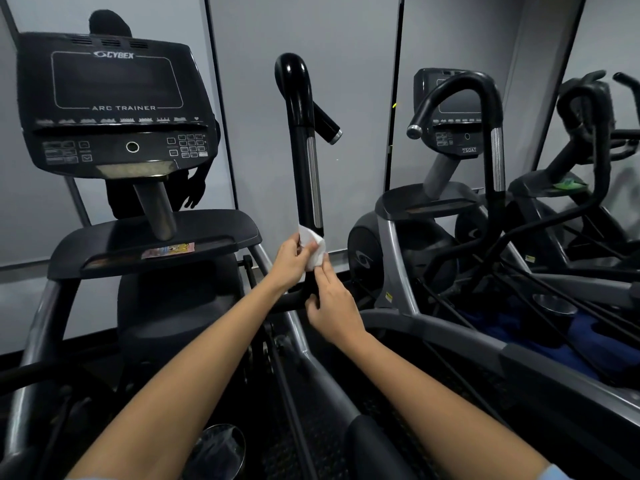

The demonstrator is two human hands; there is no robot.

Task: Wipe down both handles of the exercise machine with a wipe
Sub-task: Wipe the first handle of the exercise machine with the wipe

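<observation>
1. Head view: a person is looking down along two bare forearms reaching forward toward an exercise machine, a black arc trainer.
2. The machine's console is sitting upper left on a post, its screen dark, with a tray below it holding a small colourful packet.
3. The machine's right handle is standing upright at the centre of the view, a black tube with a silver strip along its side and a curved top.
4. A white wipe is being held against the lower end of this handle, crumpled and partly unfolded.
5. The left hand is gripping the wipe, its fingers curled round the left side of the cloth.
6. The right hand is sitting just below and to the right, its fingers pinching the wipe's lower edge, with the hand close against the handle's lower bar.
7. The machine's other handle is not showing in this view.
8. A second machine of the same kind is standing to the right, with a looped black handle, and a third is partly showing beyond it.
9. Grey wall panels are filling the background.
10. A round cup holder is showing at the bottom edge between the forearms.
</observation>
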